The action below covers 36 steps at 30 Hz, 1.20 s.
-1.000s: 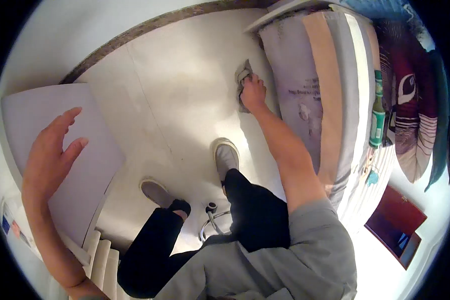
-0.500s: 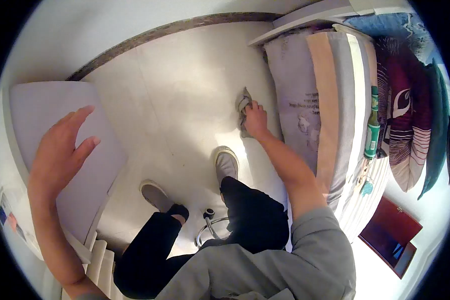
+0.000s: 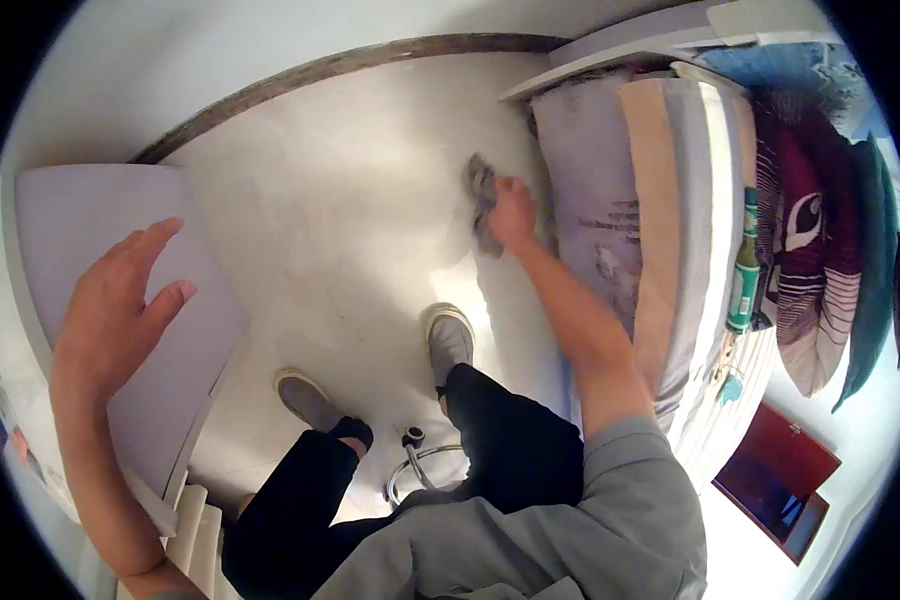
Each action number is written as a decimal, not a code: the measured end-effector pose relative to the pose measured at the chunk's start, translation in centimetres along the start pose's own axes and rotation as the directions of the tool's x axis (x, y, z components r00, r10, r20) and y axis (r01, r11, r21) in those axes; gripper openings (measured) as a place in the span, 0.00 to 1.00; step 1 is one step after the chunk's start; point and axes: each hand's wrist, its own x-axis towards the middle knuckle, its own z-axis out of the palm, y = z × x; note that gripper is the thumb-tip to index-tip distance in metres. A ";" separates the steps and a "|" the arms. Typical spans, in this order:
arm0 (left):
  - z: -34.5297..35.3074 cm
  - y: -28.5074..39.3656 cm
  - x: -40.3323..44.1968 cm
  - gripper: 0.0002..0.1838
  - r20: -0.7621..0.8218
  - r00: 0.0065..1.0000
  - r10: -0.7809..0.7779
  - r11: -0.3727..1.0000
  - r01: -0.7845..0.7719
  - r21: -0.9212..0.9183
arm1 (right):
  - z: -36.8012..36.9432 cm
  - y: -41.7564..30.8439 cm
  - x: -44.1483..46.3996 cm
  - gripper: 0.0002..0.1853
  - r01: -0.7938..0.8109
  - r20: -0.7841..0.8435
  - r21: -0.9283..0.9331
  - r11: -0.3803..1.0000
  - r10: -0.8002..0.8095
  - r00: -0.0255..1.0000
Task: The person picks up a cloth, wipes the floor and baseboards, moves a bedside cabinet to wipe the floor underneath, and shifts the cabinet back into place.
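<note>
My right hand (image 3: 513, 212) is stretched out low ahead, its fingers closed on a crumpled grey cloth (image 3: 482, 200). The cloth hangs or lies just to the left of the fingers, over the pale floor (image 3: 350, 210); whether it touches the floor I cannot tell. On the other side, my left hand (image 3: 115, 305) is empty, with thumb and fingers apart. It hovers in front of a pale lavender flat panel (image 3: 195, 260), and contact with it does not show.
A bed with a striped cover (image 3: 655, 200) runs along the right. On it lie a green bottle (image 3: 743, 280), a maroon patterned cushion (image 3: 805, 220) and an open red box (image 3: 780, 470). My grey shoes (image 3: 450, 338) and a chrome stool base (image 3: 420, 460) are below.
My right hand and the cloth have moved slightly away from me, toward the far wall. My left hand keeps nearly the same place and shape. The view has shifted a little.
</note>
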 end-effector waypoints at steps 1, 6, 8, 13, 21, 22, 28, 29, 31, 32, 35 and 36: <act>0.0 0.0 0.0 0.32 0.011 1.000 -0.007 1.000 0.007 0.006 | -0.3 0.2 2.3 0.21 0.016 -0.024 0.016 1.000 -0.015 1.000; -0.1 0.0 0.0 0.32 0.002 1.000 0.003 1.000 -0.003 -0.005 | 0.3 0.4 5.8 0.22 0.068 0.008 -0.088 0.994 -0.068 0.998; -0.1 -0.3 0.3 0.32 -0.010 1.000 0.019 1.000 -0.019 0.012 | 0.4 0.6 2.8 0.20 0.143 -0.018 -0.136 0.980 -0.147 0.989; -0.1 0.7 0.3 0.32 -0.005 0.999 0.041 0.997 -0.041 0.064 | -0.4 0.6 4.2 0.18 0.106 0.047 -0.053 0.993 -0.103 0.994; -0.5 0.3 0.3 0.33 0.021 1.000 -0.013 0.999 0.014 -0.038 | -0.4 -0.1 -0.4 0.21 0.124 0.043 -0.079 0.989 -0.121 0.992; -0.4 0.2 0.2 0.33 0.014 1.000 -0.016 0.999 0.017 -0.047 | -0.6 0.5 -0.6 0.22 0.071 0.161 0.052 0.996 -0.078 0.984; 0.0 0.1 -0.1 0.34 0.040 0.998 -0.051 0.997 0.048 0.061 | -6.3 -1.9 7.9 0.25 0.287 -0.132 -0.056 0.956 -0.292 0.947; 0.1 0.1 -0.2 0.34 -0.009 1.000 -0.021 0.997 0.022 0.078 | -7.2 -2.9 9.7 0.27 0.325 -0.163 -0.120 0.938 -0.342 0.926; 0.9 -0.9 0.0 0.35 -0.077 0.997 0.022 0.997 -0.016 0.081 | -5.8 -2.3 12.7 0.28 0.373 -0.186 -0.188 0.909 -0.406 0.895; 1.0 -0.9 0.0 0.35 -0.069 0.998 0.007 0.997 -0.002 0.075 | -3.1 0.0 13.7 0.30 0.373 -0.136 -0.171 0.912 -0.397 0.908; 0.9 -0.8 0.0 0.35 -0.076 0.996 -0.040 0.993 0.048 0.108 | -0.1 1.8 11.6 0.36 0.338 -0.058 -0.073 0.938 -0.342 0.938; 0.9 -0.9 0.0 0.34 -0.073 0.997 -0.037 0.993 0.045 0.107 | 0.2 2.4 9.9 0.38 0.286 -0.040 -0.004 0.958 -0.286 0.957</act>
